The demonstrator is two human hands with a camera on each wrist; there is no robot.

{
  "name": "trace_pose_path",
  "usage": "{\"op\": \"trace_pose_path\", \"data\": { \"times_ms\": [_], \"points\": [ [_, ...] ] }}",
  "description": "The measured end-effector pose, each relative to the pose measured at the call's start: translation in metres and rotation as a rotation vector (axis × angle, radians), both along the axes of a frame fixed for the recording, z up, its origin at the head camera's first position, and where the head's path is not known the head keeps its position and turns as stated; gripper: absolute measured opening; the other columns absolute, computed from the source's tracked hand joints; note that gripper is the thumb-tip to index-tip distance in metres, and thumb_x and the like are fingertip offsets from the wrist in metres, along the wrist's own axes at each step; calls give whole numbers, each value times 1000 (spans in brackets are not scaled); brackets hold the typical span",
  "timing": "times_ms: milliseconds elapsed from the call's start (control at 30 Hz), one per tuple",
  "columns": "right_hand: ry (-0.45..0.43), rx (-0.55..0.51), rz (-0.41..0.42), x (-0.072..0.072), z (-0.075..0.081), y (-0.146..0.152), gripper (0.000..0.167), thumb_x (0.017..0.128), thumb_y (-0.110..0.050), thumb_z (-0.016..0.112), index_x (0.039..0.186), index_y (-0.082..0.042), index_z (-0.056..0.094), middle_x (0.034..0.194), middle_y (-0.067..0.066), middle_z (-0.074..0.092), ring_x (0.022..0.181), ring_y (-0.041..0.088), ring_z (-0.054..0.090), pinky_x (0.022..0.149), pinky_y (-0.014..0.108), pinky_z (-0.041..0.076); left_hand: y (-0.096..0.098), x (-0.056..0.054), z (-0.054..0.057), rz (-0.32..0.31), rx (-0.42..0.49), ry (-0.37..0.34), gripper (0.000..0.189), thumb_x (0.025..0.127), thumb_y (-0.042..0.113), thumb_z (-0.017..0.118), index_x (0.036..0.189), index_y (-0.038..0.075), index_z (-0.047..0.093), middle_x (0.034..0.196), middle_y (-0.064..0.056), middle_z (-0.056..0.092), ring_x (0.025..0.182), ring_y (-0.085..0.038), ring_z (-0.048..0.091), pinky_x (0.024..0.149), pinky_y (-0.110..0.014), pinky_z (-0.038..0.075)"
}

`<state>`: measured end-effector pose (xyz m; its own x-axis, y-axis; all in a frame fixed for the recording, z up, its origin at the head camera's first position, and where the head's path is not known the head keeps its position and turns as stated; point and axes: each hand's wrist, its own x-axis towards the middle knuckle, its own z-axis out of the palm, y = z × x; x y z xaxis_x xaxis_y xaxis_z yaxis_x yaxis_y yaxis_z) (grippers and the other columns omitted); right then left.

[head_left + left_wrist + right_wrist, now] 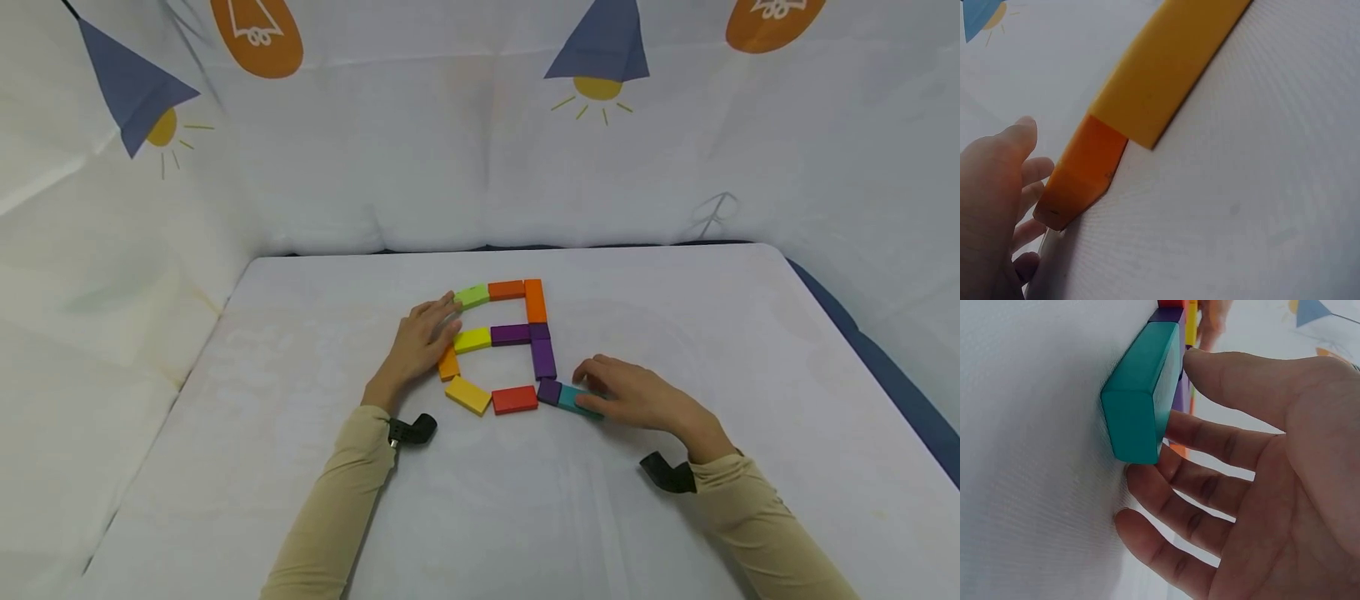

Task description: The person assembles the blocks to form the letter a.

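Flat coloured blocks lie end to end on a white table, shaped like two stacked loops. My left hand [420, 337] lies along the left side, its fingertips by the lime green block [472, 297] and its thumb near the yellow block [472, 340]. Beside that hand is an orange block [1085, 169], partly covered by the hand in the head view. At the lower right, my right hand [645, 396] is at the teal block [1135, 394], with loosely bent fingers. Its thumb tip is over the block and the other fingers spread beyond; contact is unclear.
A purple block [510, 335] crosses the middle, with an upright orange block [536, 300] at upper right. Along the bottom lie a golden yellow block [468, 396], a red block [515, 400] and a dark purple block [549, 391]. White printed cloth [420, 167] hangs behind the table.
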<state>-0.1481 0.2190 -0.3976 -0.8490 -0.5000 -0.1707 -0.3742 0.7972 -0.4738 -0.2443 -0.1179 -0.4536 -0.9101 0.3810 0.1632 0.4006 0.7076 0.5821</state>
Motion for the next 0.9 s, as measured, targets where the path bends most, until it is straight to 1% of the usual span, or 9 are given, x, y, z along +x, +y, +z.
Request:
{"op": "trace_pose_path", "data": {
  "times_ms": [100,167,267,333,433,500,600,767,900],
  "points": [
    [-20,-59,-1,-4,1,4,39,91,-35,60,122,-12,54,106,1,59,96,15,55,82,35,50,1,0,0,-4,0,-3,48,100,45,37,141,23,44,155,6,28,139,-30,26,107,-55,23],
    [-62,-122,-5,-9,1,8,48,93,-37,58,132,-11,47,120,7,56,108,21,53,88,41,49,1,0,1,-5,3,1,47,99,46,37,141,24,45,155,6,28,138,-30,27,107,-54,23],
    [-146,-205,-23,-23,1,15,59,95,-40,53,144,-13,33,141,12,44,125,30,44,98,50,44,1,-1,1,-9,8,13,47,99,46,38,140,24,46,155,5,29,137,-32,28,108,-53,23],
    [-198,-238,-40,-34,2,17,64,96,-41,50,148,-14,26,147,13,37,130,32,39,102,54,39,0,0,1,-9,8,21,47,99,45,39,140,23,46,155,3,30,136,-32,29,108,-53,24],
    [-251,-259,-82,-55,3,15,63,97,-41,49,149,-14,25,142,14,42,121,31,47,96,50,44,-1,0,-1,-8,2,35,47,99,44,40,140,22,46,154,2,31,135,-32,30,107,-53,25],
    [-269,-264,-110,-69,3,11,63,97,-41,49,148,-12,27,135,15,47,107,28,54,87,43,49,-1,0,-2,-3,-4,40,46,99,43,40,140,23,46,154,2,32,134,-32,31,106,-52,26],
    [-283,-234,-150,-88,2,2,63,97,-41,49,147,-9,29,124,17,52,88,23,57,77,32,47,0,1,-2,-3,4,35,45,99,42,41,140,23,47,154,3,32,134,-31,31,107,-52,26],
    [-292,-160,-157,-110,-3,-13,61,97,-40,48,147,-10,29,120,17,53,84,21,55,78,30,45,-1,1,-1,-7,3,23,46,100,43,40,140,23,46,154,3,31,134,-31,31,108,-52,25],
    [-305,-145,-138,-116,-2,-21,58,98,-36,47,147,-11,30,121,19,53,85,22,55,80,32,45,-3,0,-1,-2,-10,36,46,100,43,40,140,22,47,154,4,31,134,-31,32,106,-52,27]
  ]
}}
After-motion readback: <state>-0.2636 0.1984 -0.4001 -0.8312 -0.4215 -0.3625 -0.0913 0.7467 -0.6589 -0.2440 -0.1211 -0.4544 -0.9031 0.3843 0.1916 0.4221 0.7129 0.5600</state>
